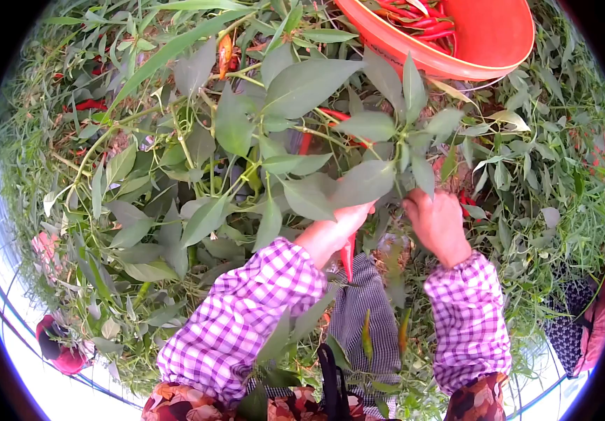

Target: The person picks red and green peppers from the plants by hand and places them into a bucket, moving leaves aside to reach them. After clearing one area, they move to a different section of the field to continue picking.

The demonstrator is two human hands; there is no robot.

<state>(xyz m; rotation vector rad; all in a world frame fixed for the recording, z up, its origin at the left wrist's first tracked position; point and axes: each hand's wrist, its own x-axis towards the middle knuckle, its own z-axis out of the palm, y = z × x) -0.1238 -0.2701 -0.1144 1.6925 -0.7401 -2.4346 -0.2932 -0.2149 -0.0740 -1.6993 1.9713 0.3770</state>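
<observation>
My left hand reaches in among the leaves of a chili plant, its fingertips partly hidden by foliage. A red chili pepper sticks out below that hand, tip down, and appears held in it. My right hand is closed beside the plant's stems, fingers curled under the leaves; whatever is in them is hidden. More red chili peppers show between the leaves just beyond my hands. Both forearms wear purple checked sleeves.
A red bucket holding picked red chili peppers stands among the plants at top right. Greenish peppers hang close to my legs. Other people's clothing shows at the far right and the lower left. Dense foliage surrounds everything.
</observation>
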